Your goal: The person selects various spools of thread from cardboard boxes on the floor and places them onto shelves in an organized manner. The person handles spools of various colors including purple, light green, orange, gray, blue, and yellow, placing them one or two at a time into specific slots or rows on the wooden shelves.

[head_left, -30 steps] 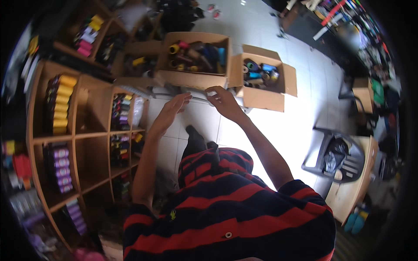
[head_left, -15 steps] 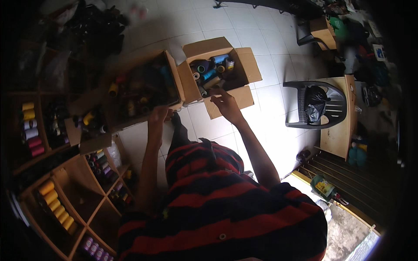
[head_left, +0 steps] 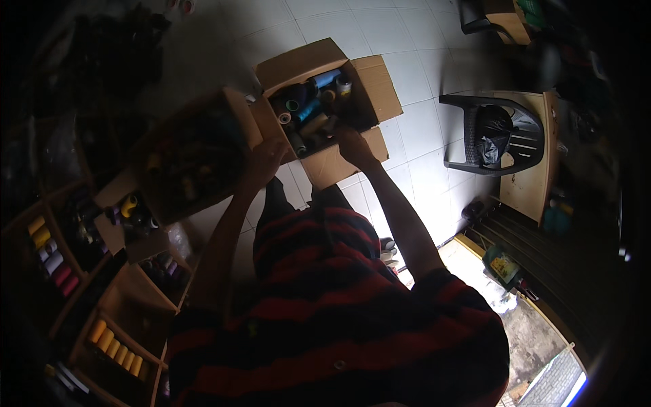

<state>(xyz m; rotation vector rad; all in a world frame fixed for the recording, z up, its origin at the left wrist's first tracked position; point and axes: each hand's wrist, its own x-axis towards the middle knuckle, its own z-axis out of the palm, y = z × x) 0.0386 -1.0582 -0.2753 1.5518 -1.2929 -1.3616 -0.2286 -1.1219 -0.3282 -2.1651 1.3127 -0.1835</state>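
Observation:
An open cardboard box (head_left: 298, 66) stands on the floor ahead of me, holding several thread spools, among them a blue spool (head_left: 327, 79), a teal spool (head_left: 309, 110) and a cream-ended spool (head_left: 285, 118). My right hand (head_left: 352, 147) is at this box's near edge, its fingers curled toward the inside; whatever they hold is hidden. Beside the box's left flap is my left hand (head_left: 267, 160), near the corner of a second, darker cardboard box (head_left: 242, 117). Its fingers are too dim to read. Spools inside that second box show only faintly.
Wooden shelving (head_left: 139, 298) on the left holds yellow spools (head_left: 116, 351) and pink spools (head_left: 66, 279). A small open carton (head_left: 149, 245) of spools is by it. To the right stands a dark plastic chair (head_left: 454, 157) with a black bag (head_left: 494, 130). Pale tiles (head_left: 413, 81) cover the floor.
The view has shifted, so the boxes sit higher and further left. My right hand has gone from loosely spread to curled at the box edge. My left hand has moved up beside the flap.

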